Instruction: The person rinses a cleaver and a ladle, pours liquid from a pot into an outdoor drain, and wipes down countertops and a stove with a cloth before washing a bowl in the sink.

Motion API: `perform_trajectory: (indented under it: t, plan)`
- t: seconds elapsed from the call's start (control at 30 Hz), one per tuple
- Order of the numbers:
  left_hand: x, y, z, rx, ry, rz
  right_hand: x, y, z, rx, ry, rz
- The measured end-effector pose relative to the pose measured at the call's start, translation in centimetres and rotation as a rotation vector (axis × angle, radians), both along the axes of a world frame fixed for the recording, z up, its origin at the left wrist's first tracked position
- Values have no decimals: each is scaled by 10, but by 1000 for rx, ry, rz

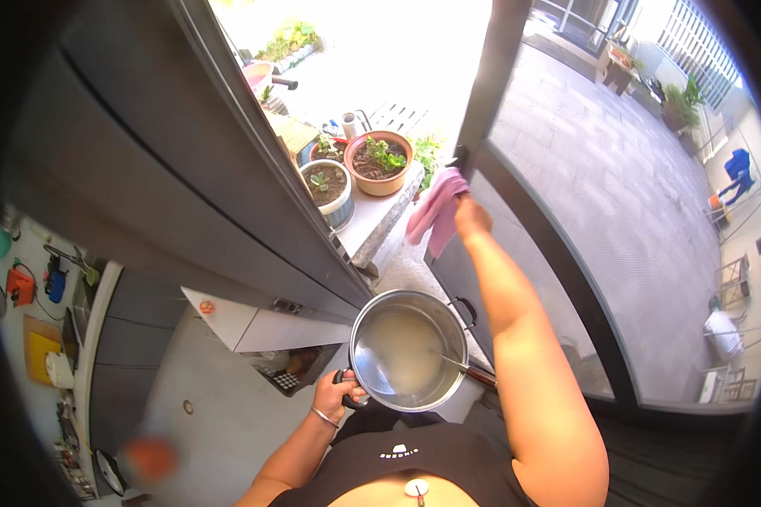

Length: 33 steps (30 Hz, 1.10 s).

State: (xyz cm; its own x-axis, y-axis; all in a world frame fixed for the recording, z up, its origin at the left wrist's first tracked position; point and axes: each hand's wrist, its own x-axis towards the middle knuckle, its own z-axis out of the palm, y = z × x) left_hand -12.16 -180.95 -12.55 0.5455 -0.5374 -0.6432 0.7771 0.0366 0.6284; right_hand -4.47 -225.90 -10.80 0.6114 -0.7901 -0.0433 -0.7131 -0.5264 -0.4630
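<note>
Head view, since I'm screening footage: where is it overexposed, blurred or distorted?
In the head view, the doorway is partly blown out white, a glint shows in the pot, a reddish smudge at lower left is blurred, and the dark door frame curves.

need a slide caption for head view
At an open door, the left hand grips a steel cooking pot of cloudy liquid; the right hand holds a pink cloth.

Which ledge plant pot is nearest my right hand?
The large, round terracotta-coloured pot; the pale round pot and small red pot sit farther left.
</note>
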Motion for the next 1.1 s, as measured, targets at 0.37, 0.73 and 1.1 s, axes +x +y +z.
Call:
perform_trajectory:
  t: [0.37, 0.73, 1.1]
  plan:
    - [59, -168, 30, 27, -55, 41, -33, -252, 6, -88, 181, -338]
    - [113, -380, 7, -164, -17, 92, -154, -427, 8, -164, -164, -287]
    - [219, -627, -8, -69, -68, -6, -215, -499, 14, -94, 10, -540]
